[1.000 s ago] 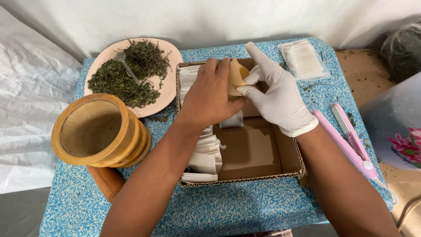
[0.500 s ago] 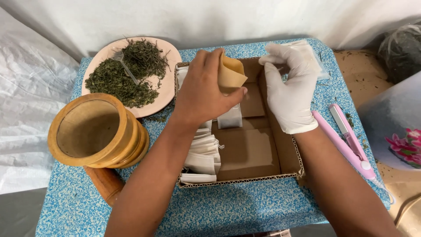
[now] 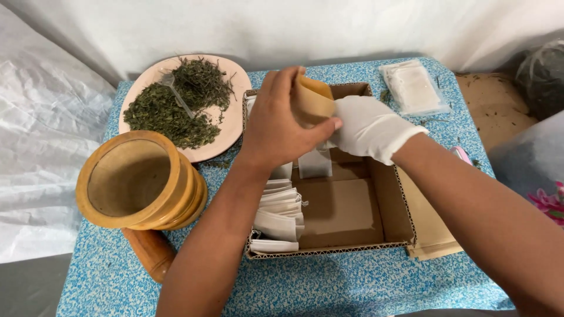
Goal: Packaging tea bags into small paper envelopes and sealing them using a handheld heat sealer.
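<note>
- Small brown paper pouch (image 3: 312,100) is held in the left hand (image 3: 282,126), grip closed around it, above the open cardboard box (image 3: 346,217) on the blue speckled worktop (image 3: 352,282).
- Gloved right hand (image 3: 367,126) is pressed against the pouch side; whether it pinches anything cannot be told, fingertips are hidden.
- White filter bags (image 3: 279,214) are stacked along the box's left wall.
- Dried herbs lie on the pink plate (image 3: 226,135); wooden mortar (image 3: 138,182) stands near the left.
- Judgement: pouch mouth is best kept upright and open, supported from both sides, directly over the box so spills are caught.
</note>
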